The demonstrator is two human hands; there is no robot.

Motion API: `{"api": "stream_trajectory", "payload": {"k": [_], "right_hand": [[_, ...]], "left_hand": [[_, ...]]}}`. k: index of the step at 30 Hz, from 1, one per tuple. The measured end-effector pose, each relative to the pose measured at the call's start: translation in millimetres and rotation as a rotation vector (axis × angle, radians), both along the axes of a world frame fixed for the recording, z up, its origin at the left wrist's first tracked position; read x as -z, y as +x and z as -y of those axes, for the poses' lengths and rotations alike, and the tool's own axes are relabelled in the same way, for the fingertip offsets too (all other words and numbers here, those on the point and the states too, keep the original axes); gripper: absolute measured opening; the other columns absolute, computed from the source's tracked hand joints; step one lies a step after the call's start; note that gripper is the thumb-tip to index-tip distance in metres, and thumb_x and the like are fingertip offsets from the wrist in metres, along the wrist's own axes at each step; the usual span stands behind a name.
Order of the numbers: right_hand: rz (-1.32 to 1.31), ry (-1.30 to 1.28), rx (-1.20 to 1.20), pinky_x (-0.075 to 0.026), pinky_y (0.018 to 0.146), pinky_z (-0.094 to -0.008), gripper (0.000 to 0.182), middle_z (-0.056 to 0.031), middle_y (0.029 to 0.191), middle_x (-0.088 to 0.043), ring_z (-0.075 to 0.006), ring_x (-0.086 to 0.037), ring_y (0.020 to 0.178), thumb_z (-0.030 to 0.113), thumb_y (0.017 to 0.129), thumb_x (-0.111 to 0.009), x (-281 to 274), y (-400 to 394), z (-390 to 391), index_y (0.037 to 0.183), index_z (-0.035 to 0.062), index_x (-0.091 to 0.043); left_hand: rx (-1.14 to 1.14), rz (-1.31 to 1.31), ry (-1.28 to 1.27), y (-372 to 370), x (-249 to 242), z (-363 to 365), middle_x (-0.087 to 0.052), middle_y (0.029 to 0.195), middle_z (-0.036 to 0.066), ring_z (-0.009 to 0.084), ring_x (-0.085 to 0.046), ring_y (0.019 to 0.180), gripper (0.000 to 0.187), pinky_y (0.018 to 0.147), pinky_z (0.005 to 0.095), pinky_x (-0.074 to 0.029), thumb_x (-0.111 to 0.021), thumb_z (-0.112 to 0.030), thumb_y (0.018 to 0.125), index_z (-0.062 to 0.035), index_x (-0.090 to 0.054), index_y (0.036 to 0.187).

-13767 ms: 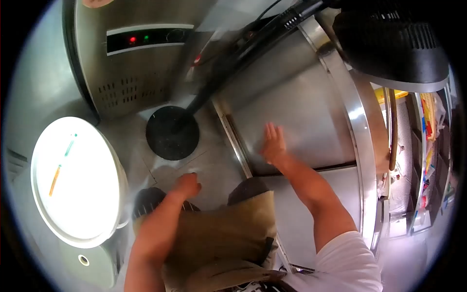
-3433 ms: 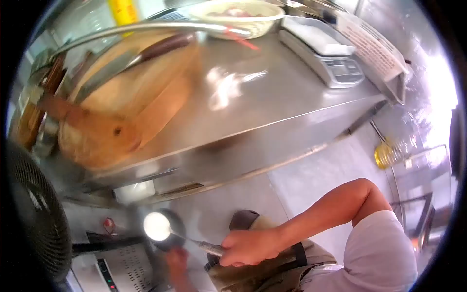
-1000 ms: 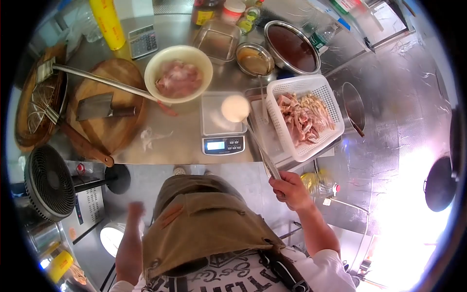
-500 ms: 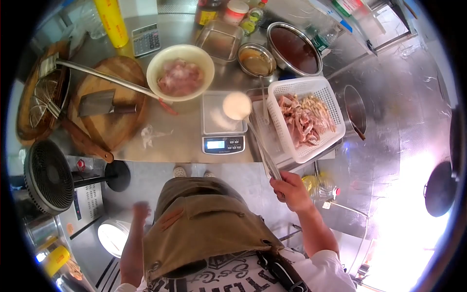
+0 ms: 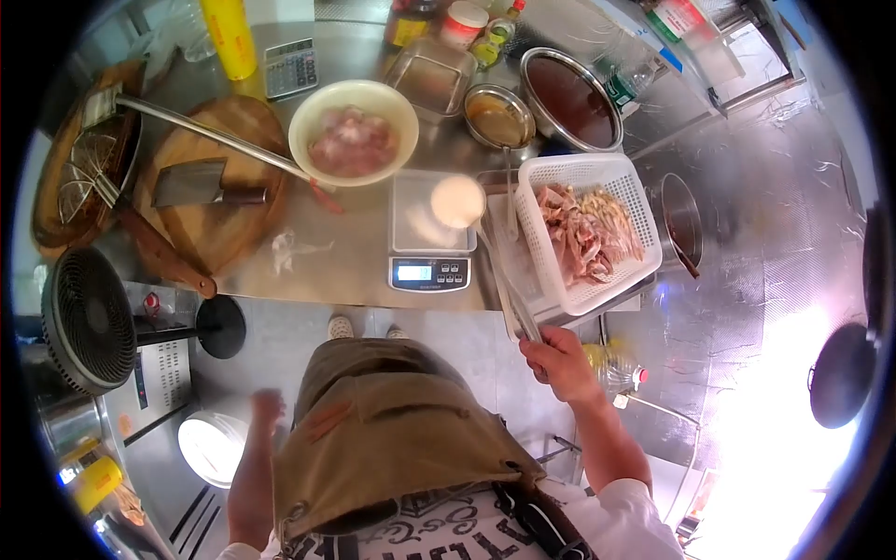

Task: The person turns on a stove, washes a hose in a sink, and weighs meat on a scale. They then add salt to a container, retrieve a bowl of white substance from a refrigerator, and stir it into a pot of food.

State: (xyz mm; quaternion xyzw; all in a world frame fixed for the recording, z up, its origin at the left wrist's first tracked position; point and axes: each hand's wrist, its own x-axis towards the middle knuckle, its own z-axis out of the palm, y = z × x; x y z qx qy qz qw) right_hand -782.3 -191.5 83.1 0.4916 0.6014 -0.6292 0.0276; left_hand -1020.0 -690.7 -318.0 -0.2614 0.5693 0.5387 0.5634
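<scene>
Your right hand (image 5: 560, 359) grips the handle of a long ladle (image 5: 485, 247), whose white-filled bowl hangs above the digital scale (image 5: 427, 235), just beside the white basket (image 5: 586, 233) of meat. Your left hand (image 5: 268, 409) hangs low beside the apron (image 5: 392, 439); whether it is curled or spread cannot be told.

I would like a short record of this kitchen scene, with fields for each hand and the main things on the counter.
right hand: grips the handle of a ladle
ladle bowl: over the scale, holding something white
left hand: empty, low beside the apron
basket: white, with meat, right of the scale
bowl: meat inside, behind the scale
cleaver: flat on the round board
</scene>
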Motion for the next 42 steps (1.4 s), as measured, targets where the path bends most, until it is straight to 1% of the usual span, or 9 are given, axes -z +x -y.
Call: {"api": "stream_trajectory", "payload": {"k": [4, 7, 12, 18, 27, 30, 34, 37, 42], "right_hand": [[0.013, 0.050, -0.037, -0.030, 0.045, -0.0236, 0.026, 0.0042, 0.055, -0.043, -0.0051, -0.036, 0.050, 0.018, 0.085, -0.056, 2.2, 1.6, -0.3, 0.064, 0.0049, -0.049], [0.038, 0.094, -0.059, -0.031, 0.046, -0.0245, 0.026, 0.0040, 0.056, -0.043, -0.0056, -0.037, 0.052, 0.018, 0.085, -0.056, 1.8, 2.0, 0.1, 0.065, 0.0042, -0.049], [-0.041, 0.076, -0.050, -0.023, 0.039, -0.0203, 0.018, 0.0048, 0.056, -0.040, -0.0030, -0.032, 0.046, 0.015, 0.087, -0.057, 9.3, 5.0, 1.5, 0.072, 0.0074, -0.049], [0.009, 0.076, -0.044, -0.030, 0.046, -0.0242, 0.026, 0.0043, 0.056, -0.042, -0.0054, -0.036, 0.052, 0.017, 0.085, -0.056, 1.1, 1.6, 3.0, 0.064, 0.0048, -0.049], [-0.065, 0.064, -0.025, -0.023, 0.040, -0.0198, 0.020, 0.0048, 0.055, -0.040, -0.0029, -0.032, 0.045, 0.015, 0.086, -0.057, 5.8, 4.1, 3.8, 0.070, 0.0074, -0.049], [-0.010, 0.072, -0.029, -0.030, 0.046, -0.0236, 0.025, 0.0046, 0.057, -0.043, -0.0049, -0.037, 0.052, 0.017, 0.086, -0.057, -0.5, 1.2, 4.6, 0.065, 0.0057, -0.049], [-0.004, 0.073, -0.019, -0.030, 0.046, -0.0236, 0.024, 0.0045, 0.057, -0.043, -0.0050, -0.037, 0.053, 0.017, 0.086, -0.057, -1.2, 1.3, 4.9, 0.066, 0.0054, -0.049], [-0.004, 0.088, -0.026, -0.030, 0.047, -0.0237, 0.023, 0.0044, 0.058, -0.043, -0.0050, -0.037, 0.054, 0.017, 0.086, -0.056, 1.5, 3.2, 4.5, 0.067, 0.0052, -0.049], [-0.003, 0.113, -0.038, -0.030, 0.048, -0.0236, 0.023, 0.0047, 0.059, -0.042, -0.0051, -0.036, 0.056, 0.017, 0.085, -0.056, 0.3, 3.2, 5.5, 0.067, 0.0051, -0.048]], "left_hand": [[-0.010, 0.003, 0.027, -2.8, -4.5, -0.8, -0.048, 0.065, 0.003, 0.0149, -0.050, 0.053, 0.016, 0.042, 0.0268, -0.040, -0.039, -0.017, 0.091, -0.0147, -0.049, 0.078], [-0.042, -0.043, -0.196, -2.8, -23.8, -18.6, -0.048, 0.065, 0.003, 0.0146, -0.048, 0.052, 0.016, 0.042, 0.0264, -0.038, -0.039, -0.017, 0.091, -0.0158, -0.048, 0.079], [0.033, -0.007, -0.041, -8.5, -12.8, -4.6, -0.046, 0.064, 0.002, 0.0142, -0.046, 0.051, 0.015, 0.041, 0.0254, -0.036, -0.040, -0.016, 0.090, -0.0174, -0.048, 0.078], [-0.021, 0.014, -0.036, -5.9, -25.8, -11.4, -0.044, 0.061, 0.000, 0.0119, -0.045, 0.049, 0.015, 0.040, 0.0244, -0.034, -0.044, -0.015, 0.087, -0.0186, -0.047, 0.073], [0.010, -0.030, -0.076, -10.0, -26.0, -13.0, -0.043, 0.061, -0.001, 0.0108, -0.044, 0.049, 0.015, 0.040, 0.0243, -0.034, -0.046, -0.015, 0.087, -0.0181, -0.045, 0.072], [0.039, -0.062, -0.146, -11.0, -26.6, -16.6, -0.044, 0.062, 0.000, 0.0114, -0.046, 0.049, 0.014, 0.041, 0.0248, -0.036, -0.046, -0.016, 0.088, -0.0170, -0.046, 0.074], [-0.036, -0.049, -0.116, -9.5, -33.5, -17.7, -0.046, 0.064, 0.001, 0.0124, -0.048, 0.051, 0.014, 0.041, 0.0253, -0.038, -0.044, -0.016, 0.089, -0.0157, -0.047, 0.076], [0.086, -0.087, -0.091, -11.3, -33.3, -19.5, -0.046, 0.065, 0.002, 0.0131, -0.049, 0.052, 0.013, 0.042, 0.0254, -0.038, -0.042, -0.016, 0.090, -0.0158, -0.047, 0.077], [0.088, -0.093, -0.065, -8.9, -12.0, -14.0, -0.040, 0.063, 0.001, 0.0161, -0.042, 0.052, 0.013, 0.041, 0.0287, -0.030, -0.040, -0.025, 0.084, -0.0176, -0.042, 0.072]]}}
